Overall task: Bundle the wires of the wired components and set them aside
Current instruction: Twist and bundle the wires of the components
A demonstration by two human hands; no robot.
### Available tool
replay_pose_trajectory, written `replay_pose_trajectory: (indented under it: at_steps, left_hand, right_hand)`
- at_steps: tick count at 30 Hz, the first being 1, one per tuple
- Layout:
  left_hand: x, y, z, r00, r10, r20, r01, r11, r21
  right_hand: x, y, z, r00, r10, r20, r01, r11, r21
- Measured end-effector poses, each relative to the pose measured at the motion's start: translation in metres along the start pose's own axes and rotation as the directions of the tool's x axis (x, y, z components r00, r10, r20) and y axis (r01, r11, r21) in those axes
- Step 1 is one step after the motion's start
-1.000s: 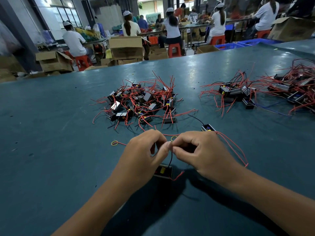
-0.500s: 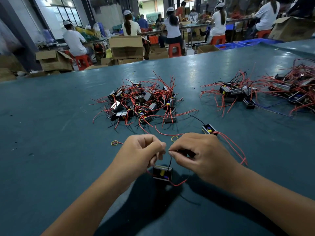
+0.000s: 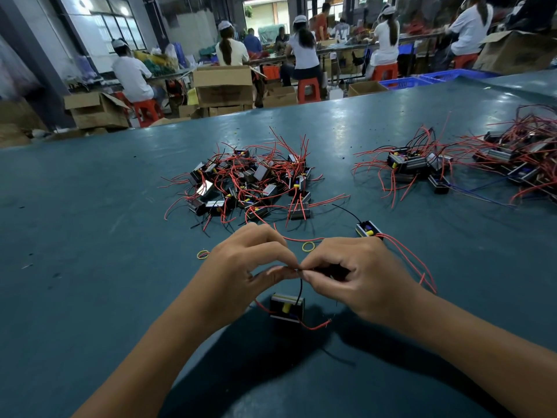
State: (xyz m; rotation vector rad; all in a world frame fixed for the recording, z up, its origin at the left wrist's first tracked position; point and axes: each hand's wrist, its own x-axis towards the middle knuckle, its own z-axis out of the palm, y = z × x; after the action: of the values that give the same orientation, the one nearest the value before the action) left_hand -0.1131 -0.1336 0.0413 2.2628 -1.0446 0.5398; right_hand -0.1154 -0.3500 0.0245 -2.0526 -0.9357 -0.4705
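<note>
Where the two hands meet above the bench (image 3: 90,267), both sets of fingers are curled and pinching the same wires (image 3: 298,270). The left hand (image 3: 241,263) presses thumb against forefinger on them; the right hand (image 3: 355,276) pinches from the other side, its fingertips (image 3: 310,274) touching the left's. Between them the wires run roughly left to right, then a black lead drops straight down toward the person to the component (image 3: 287,306), a small black block with a yellow part, sitting just beneath the hands. A red wire end (image 3: 316,325) curls free at its right. Both hands sit about equally near it.

Just beyond the knuckles lie two yellow bands, one (image 3: 308,246) between the hands and one (image 3: 202,254) to the left; the right hand looks nearer the middle one. Another component (image 3: 368,229) sits beyond the right hand, its red wires trailing right. Farther off are a tangled pile (image 3: 250,182) and a second heap (image 3: 428,167).

How many wires are gathered, and whether any band is already held, stays hidden inside the fingers.
</note>
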Motion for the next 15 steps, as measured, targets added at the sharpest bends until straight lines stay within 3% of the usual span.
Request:
replay_pose_trajectory:
  at_steps: [6, 10, 15]
  left_hand:
    - [0.0005, 0.0026, -0.0034, 0.997, -0.034, 0.067, 0.034, 0.999, -0.005]
    - [-0.0019, 0.0045, -0.0044, 0.968, -0.193, 0.158, 0.221, 0.958, -0.183]
    - [-0.0027, 0.0088, -0.0035, 0.886, -0.380, 0.266, 0.457, 0.813, -0.360]
  right_hand:
    - [-0.0002, -0.0021, -0.0004, 0.999, -0.045, 0.020, 0.045, 0.998, -0.037]
    - [0.0011, -0.0041, -0.0025, 0.993, -0.109, 0.044, 0.113, 0.989, -0.097]
    - [0.0013, -0.0052, -0.0020, 0.980, -0.179, 0.089, 0.193, 0.964, -0.183]
